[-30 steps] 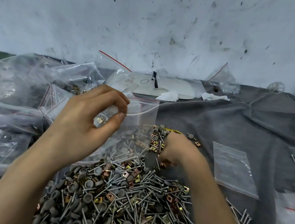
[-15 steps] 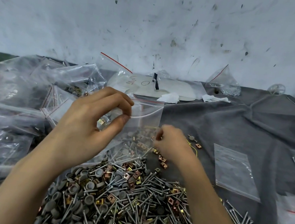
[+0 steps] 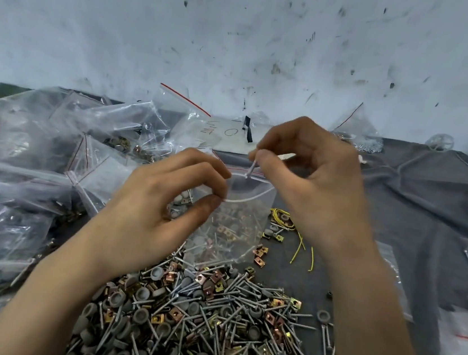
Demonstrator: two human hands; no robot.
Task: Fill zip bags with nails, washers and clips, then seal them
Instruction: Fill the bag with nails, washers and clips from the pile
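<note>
The person's left hand (image 3: 157,215) holds a small clear plastic zip bag (image 3: 238,228) upright above the table. Its thumb and forefinger are curled together and pinch the near lip of the mouth, and the other fingers are bent loosely behind. The mouth of the bag stands open, and its white zip strip curves away toward 3 o'clock. Inside I see some clips and washers, but how many I cannot tell. The right hand (image 3: 319,193) is at 1 o'clock from the bag. Its thumb and forefinger pinch one thin grey steel nail (image 3: 251,169), which hangs tilted just over the open mouth. At 6 o'clock from the bag lies a loose pile (image 3: 194,326) of grey nails, round grey washers and small brass and copper clips, on a dark grey cloth (image 3: 405,216). A piece of thin yellow wire (image 3: 302,244) lies at 3 o'clock — partly under the right wrist. At 9 o'clock there is a heap of filled transparent bags (image 3: 36,170).
</note>
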